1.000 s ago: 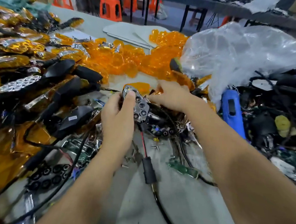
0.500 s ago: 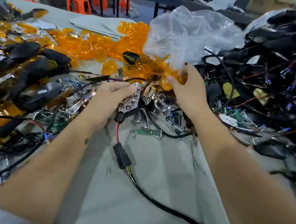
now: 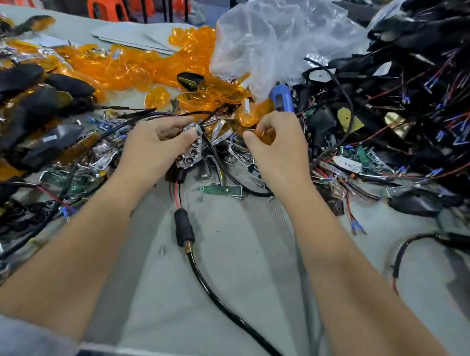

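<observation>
Reflector module (image 3: 191,148) staying at frame centre, my left hand (image 3: 149,151) curling fingers round it. My right hand (image 3: 280,150) now pinching amber lens (image 3: 263,136), just pulled from pile (image 3: 153,65); I'm judging fitting comes next.

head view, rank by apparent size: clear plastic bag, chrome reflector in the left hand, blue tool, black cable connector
1. clear plastic bag
2. chrome reflector, partly covered by the left hand
3. blue tool and black cable connector look alike; tool farther, partly hidden

Curled left hand (image 3: 156,144), curled right hand (image 3: 279,149)
</observation>
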Tool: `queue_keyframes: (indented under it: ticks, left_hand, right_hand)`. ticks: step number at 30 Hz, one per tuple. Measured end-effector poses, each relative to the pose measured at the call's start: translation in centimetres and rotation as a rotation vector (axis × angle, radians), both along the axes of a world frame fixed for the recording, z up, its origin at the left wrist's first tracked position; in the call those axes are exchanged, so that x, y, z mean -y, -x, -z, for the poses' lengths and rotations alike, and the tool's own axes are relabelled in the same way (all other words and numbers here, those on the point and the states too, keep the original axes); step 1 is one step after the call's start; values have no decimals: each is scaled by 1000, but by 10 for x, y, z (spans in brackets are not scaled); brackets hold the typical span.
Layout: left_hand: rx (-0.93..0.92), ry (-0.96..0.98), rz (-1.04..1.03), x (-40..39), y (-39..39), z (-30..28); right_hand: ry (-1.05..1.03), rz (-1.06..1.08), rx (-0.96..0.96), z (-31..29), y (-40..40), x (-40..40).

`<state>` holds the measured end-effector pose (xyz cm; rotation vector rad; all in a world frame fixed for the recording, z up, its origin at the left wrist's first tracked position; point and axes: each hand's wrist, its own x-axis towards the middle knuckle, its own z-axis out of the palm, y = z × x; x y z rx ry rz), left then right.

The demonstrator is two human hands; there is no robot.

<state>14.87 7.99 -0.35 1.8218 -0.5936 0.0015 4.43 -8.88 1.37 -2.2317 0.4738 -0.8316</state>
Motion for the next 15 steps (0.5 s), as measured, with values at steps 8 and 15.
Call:
queue_keyframes:
  ticks: [8, 15]
  left_hand:
    - [49, -167, -18, 6, 0, 1]
    - [25, 45, -70, 16, 20, -24]
  right_hand:
    - [-49, -92, 102, 1, 18, -7]
    - [-19, -152, 202, 0, 14, -19]
